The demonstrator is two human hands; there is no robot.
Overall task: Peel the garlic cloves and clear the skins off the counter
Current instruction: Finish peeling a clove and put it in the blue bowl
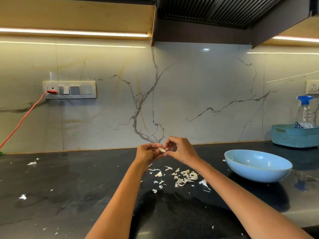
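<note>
A pale garlic clove (162,150) is held up above the black counter (69,187), between both hands. My left hand (148,153) grips it from the left with curled fingers. My right hand (179,150) pinches its right end with fingertips. Below the hands lies a scatter of white garlic skins (183,178) on the counter. More stray skins (32,163) lie at the far left, and another skin flake (22,197) lies nearer me. A light blue bowl (257,167) stands to the right of the skins; I cannot see cloves inside it.
A teal basket (295,137) with a spray bottle (304,111) stands at the back right. An orange cable (22,119) runs from the wall switch panel (69,89) down to the left. A marble backsplash closes the counter's far edge.
</note>
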